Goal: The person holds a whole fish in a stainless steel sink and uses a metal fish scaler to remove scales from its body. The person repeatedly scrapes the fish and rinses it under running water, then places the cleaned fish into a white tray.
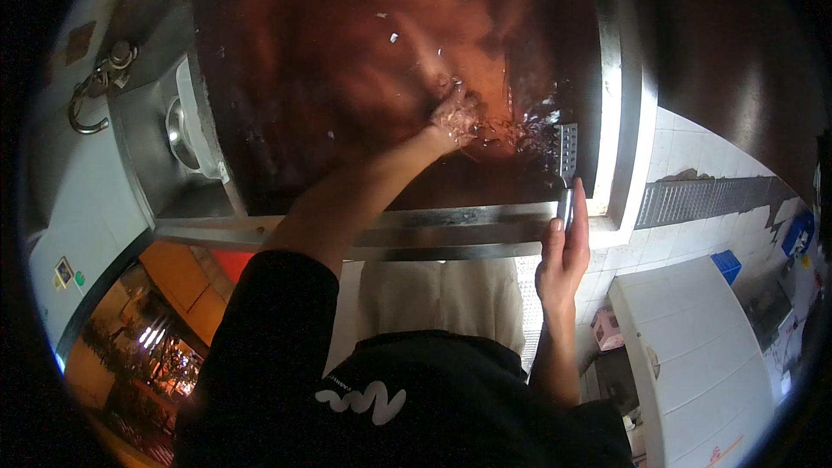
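Observation:
My right hand (pixel 564 257) grips the handle of a metal tool with a narrow perforated blade (pixel 568 149), a hand grater by its look. The blade points away from me, over the near right corner of a dark brown, glossy, wet surface (pixel 312 143) framed in metal. My left hand (pixel 455 118) reaches across to the middle of this surface. Splashing water surrounds its blurred fingers and streaks right toward the blade. Whether those fingers hold anything is hidden by blur and water. A mirrored image of the hand and forearm shows beyond it.
A metal rim (pixel 455 216) runs along my side of the wet surface. To the left are a steel sink (pixel 140 120), a curved faucet (pixel 88 125), a white container (pixel 207 156) and a metal bowl (pixel 179 133). On the right stand a white appliance (pixel 695 338) and a floor grate (pixel 702 198).

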The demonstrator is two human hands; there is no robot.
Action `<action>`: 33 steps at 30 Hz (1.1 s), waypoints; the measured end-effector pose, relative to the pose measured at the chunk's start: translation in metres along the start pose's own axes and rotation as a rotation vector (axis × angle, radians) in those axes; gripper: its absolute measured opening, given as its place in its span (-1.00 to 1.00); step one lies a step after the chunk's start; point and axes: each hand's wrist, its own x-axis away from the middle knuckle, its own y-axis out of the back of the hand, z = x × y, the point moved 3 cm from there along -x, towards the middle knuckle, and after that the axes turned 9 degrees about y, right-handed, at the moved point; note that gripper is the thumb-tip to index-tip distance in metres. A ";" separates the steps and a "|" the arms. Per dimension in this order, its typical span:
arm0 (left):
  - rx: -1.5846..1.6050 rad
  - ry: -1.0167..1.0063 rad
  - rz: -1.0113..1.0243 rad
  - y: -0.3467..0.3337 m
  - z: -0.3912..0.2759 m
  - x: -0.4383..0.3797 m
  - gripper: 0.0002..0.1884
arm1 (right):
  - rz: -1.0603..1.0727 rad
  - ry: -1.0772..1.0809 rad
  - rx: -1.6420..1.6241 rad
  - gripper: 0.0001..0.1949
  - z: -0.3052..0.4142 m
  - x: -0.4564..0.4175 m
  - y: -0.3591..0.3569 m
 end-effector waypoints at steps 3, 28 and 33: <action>0.033 0.214 0.165 0.054 0.007 -0.017 -0.71 | 0.006 0.146 0.070 -0.44 -0.019 -0.004 -0.004; 1.108 1.583 -0.463 0.025 0.020 -0.038 -0.64 | 0.078 -0.039 0.026 -0.44 0.007 -0.012 -0.022; 1.005 1.584 -0.419 0.010 0.024 -0.070 -0.62 | 0.083 -0.033 0.047 -0.45 0.014 -0.010 -0.020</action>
